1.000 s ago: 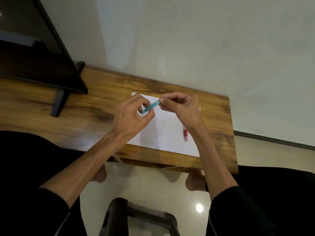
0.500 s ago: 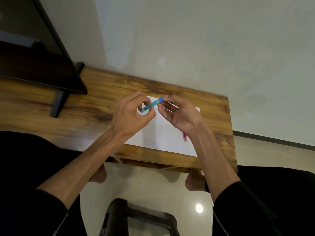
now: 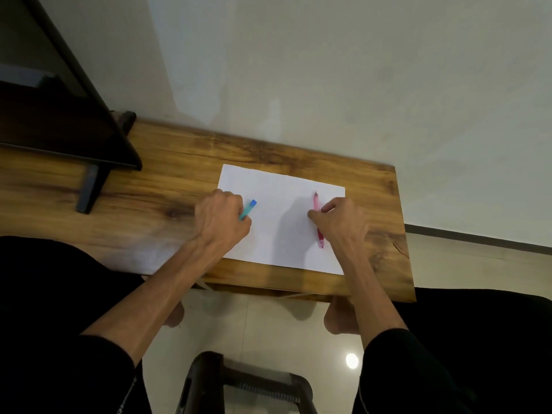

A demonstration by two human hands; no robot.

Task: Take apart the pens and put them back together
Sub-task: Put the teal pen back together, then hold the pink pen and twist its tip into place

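Note:
A white sheet of paper (image 3: 280, 222) lies on the wooden table (image 3: 167, 186). My left hand (image 3: 221, 222) rests at the sheet's left edge, closed around a teal pen (image 3: 248, 209) whose blue end sticks out past the fingers toward the upper right. My right hand (image 3: 340, 222) is down on the sheet's right side, thumb and fingers pinching a pink-red pen (image 3: 317, 204) that lies lengthwise, its tip pointing away from me and its rear end showing below the hand. The middle of each pen is hidden by the hand on it.
A dark monitor on a black stand (image 3: 89, 186) occupies the table's left side. The white wall rises behind the table. A black stool frame (image 3: 245, 380) sits on the tiled floor below, between my knees. The table's right edge lies close to my right hand.
My hands have separated and dropped to the paper. The left one kept the teal pen and moved left; the right one let go of it and went right onto the pink-red pen.

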